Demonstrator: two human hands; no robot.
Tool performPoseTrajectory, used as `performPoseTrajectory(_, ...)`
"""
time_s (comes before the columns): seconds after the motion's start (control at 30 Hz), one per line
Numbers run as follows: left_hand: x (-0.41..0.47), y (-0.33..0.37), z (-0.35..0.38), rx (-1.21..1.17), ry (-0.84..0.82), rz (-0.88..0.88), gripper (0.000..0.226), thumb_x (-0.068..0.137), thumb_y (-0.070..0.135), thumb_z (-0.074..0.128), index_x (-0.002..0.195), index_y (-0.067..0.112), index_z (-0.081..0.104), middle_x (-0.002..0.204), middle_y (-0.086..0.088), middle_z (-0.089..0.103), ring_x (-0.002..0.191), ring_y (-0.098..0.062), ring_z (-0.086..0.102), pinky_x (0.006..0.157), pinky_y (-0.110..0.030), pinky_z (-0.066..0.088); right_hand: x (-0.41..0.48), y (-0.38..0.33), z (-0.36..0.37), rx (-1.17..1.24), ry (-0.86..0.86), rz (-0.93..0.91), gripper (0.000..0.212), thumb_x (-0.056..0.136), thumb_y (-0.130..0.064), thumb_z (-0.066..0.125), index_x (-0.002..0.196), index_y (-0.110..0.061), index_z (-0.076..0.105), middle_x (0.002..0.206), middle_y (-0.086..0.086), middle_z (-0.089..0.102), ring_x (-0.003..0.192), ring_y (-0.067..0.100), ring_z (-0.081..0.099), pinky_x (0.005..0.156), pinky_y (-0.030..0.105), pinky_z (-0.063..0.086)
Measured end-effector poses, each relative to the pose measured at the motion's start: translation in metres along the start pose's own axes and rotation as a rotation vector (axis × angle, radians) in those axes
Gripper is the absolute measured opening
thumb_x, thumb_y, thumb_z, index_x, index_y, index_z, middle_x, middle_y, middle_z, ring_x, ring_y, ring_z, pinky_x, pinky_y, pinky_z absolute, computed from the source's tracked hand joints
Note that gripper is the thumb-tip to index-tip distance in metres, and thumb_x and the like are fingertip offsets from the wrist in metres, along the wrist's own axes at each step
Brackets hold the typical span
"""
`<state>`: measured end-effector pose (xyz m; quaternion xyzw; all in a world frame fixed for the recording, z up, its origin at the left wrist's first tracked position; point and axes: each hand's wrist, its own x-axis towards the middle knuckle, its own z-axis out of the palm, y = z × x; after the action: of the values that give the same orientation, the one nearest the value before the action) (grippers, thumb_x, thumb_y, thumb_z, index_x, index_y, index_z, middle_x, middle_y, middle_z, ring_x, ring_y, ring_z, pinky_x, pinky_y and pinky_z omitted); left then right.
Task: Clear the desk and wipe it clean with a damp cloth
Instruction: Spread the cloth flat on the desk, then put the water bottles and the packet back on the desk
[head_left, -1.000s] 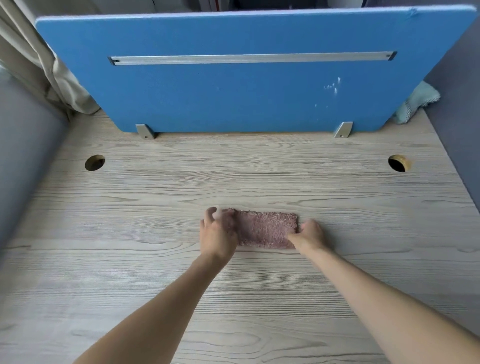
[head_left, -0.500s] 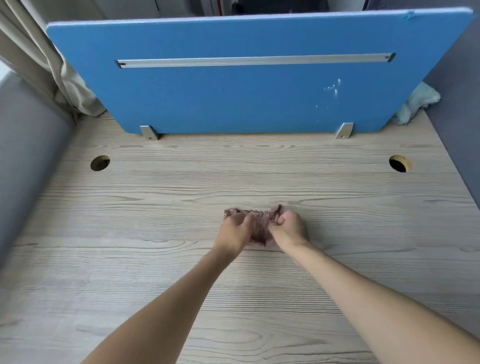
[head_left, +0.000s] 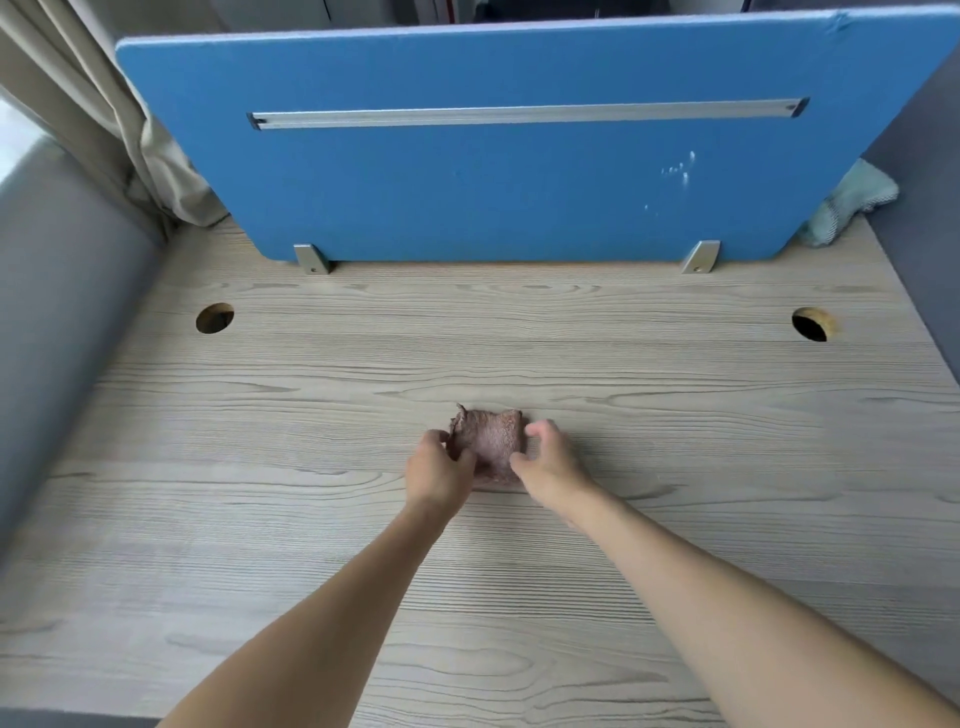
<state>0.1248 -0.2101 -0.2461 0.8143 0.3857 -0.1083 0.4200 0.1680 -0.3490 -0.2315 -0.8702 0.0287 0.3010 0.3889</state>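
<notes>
Cloth, pinkish-brown, nubbly weave. It lies on the desk between the two hands, folded to a small squarish pad. Its far-left corner is curled up, just beyond the left fingertips.

Head view, the only one:

- Left hand: fingers curled, thumb and fingers pinching the cloth's left edge. Knuckles face the camera and the fingertips are partly hidden behind the fold.
- Right hand: fingers loosely curled at the cloth's right edge. Thumb tip rests on the near-right part of the pad, forefinger sits by the far-right corner. Cannot tell whether this hand pinches the fabric or only touches it.
- Both forearms are bare, reaching in from the near edge and converging on the cloth.
- Desk: pale grey wood-grain top.
- Left cable hole: round, well to the left of the left fingers and farther away.
- Right cable hole: same shape, well to the right of the right fingers and farther away.
- Partition panel: blue, upright, well beyond the fingertips, spanning most of the desk's back edge.
- Rail: silver, running across the upper part of the panel. A few white specks mark the panel's right side.
- Brackets: two grey metal feet at the panel's base, one beyond and left of the fingers, one beyond and right of them.
- Curtain: beige, hanging at the far left, beside the panel's left edge.
- Green rag: pale, crumpled, at the far right corner, partly behind the panel.
- Grey wall: runs along the left side, well apart from the left fingers.
</notes>
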Motion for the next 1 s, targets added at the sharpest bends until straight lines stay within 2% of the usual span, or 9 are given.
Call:
performPoseTrajectory(0.1,0.001,0.004,0.001,-0.089,-0.007,-0.08,0.023,0.086,0.023,0.067,0.103,0.006,0.067,0.088,-0.006,0.071,0.085,-0.025,0.066,0.069,-0.03,0.05,0.008,-0.006,0.008,0.307,0.041,0.197,0.036,0.089,-0.024,0.071,0.112,-0.009,0.048,0.1,0.003,0.059,0.095,0.021,0.06,0.08,0.031,0.049)
performPoseTrajectory(0.17,0.0,0.008,0.0,-0.124,-0.046,-0.111,0.017,0.085,0.02,0.068,0.082,0.004,0.066,0.069,-0.004,0.065,0.066,-0.022,0.06,0.056,-0.025,0.042,0.014,-0.007,0.015,0.407,0.028,0.264,0.034,0.084,-0.025,0.077,0.106,-0.003,0.063,0.095,0.009,0.07,0.084,0.021,0.065,0.07,0.029,0.055)
performPoseTrajectory(0.23,-0.003,0.01,0.001,-0.14,-0.076,-0.152,0.024,0.085,0.022,0.07,0.068,0.008,0.061,0.057,-0.002,0.056,0.054,-0.019,0.052,0.05,-0.022,0.038,0.012,-0.009,0.019,0.387,0.039,0.27,0.018,0.084,-0.018,0.078,0.09,-0.004,0.069,0.08,0.006,0.069,0.074,0.02,0.063,0.051,0.02,0.044)
performPoseTrajectory(0.3,-0.002,0.009,0.001,-0.136,-0.095,-0.171,0.025,0.082,0.025,0.073,0.069,0.007,0.063,0.057,-0.003,0.058,0.055,-0.02,0.053,0.053,-0.025,0.042,0.01,-0.007,0.02,0.345,0.062,0.257,0.013,0.084,-0.014,0.074,0.078,-0.009,0.065,0.072,0.003,0.063,0.067,0.018,0.059,0.046,0.02,0.037)
performPoseTrajectory(0.47,-0.006,0.01,0.004,-0.154,-0.155,-0.129,0.02,0.08,0.021,0.077,0.085,0.005,0.067,0.07,-0.009,0.069,0.062,-0.024,0.064,0.059,-0.032,0.054,0.004,0.0,0.014,0.282,0.077,0.29,0.01,0.086,-0.014,0.073,0.087,-0.007,0.066,0.091,0.011,0.071,0.075,0.021,0.064,0.057,0.032,0.055)
performPoseTrajectory(0.6,-0.015,-0.001,0.01,-0.079,-0.196,-0.128,0.019,0.082,0.018,0.076,0.087,0.002,0.068,0.074,-0.014,0.074,0.072,-0.03,0.074,0.069,-0.045,0.062,-0.007,0.015,0.005,0.136,0.1,0.303,0.008,0.087,-0.003,0.064,0.095,-0.006,0.063,0.096,0.012,0.068,0.085,0.027,0.065,0.055,0.027,0.049)
performPoseTrajectory(0.7,-0.023,-0.007,0.006,-0.123,-0.214,-0.154,0.019,0.088,0.018,0.071,0.093,0.001,0.064,0.075,-0.012,0.072,0.064,-0.027,0.072,0.061,-0.035,0.06,-0.015,0.018,0.001,0.049,0.091,0.284,0.019,0.088,-0.014,0.069,0.099,-0.005,0.056,0.102,0.011,0.064,0.1,0.03,0.063,0.078,0.033,0.05)
performPoseTrajectory(0.87,-0.039,-0.002,-0.019,-0.157,-0.183,-0.142,0.011,0.095,0.011,0.053,0.097,0.003,0.062,0.08,-0.009,0.068,0.066,-0.021,0.066,0.055,-0.028,0.049,-0.03,-0.007,-0.014,-0.079,0.168,0.259,0.036,0.088,-0.019,0.059,0.121,-0.006,0.051,0.125,0.015,0.056,0.112,0.035,0.058,0.094,0.041,0.052)
performPoseTrajectory(1.0,-0.061,0.01,-0.054,-0.259,-0.097,-0.107,0.015,0.097,0.011,0.046,0.096,0.006,0.061,0.083,-0.008,0.066,0.065,-0.018,0.065,0.06,-0.028,0.047,-0.047,-0.044,-0.022,-0.072,0.1,0.148,0.041,0.083,-0.013,0.055,0.123,-0.003,0.057,0.128,0.019,0.058,0.113,0.036,0.06,0.084,0.032,0.05)
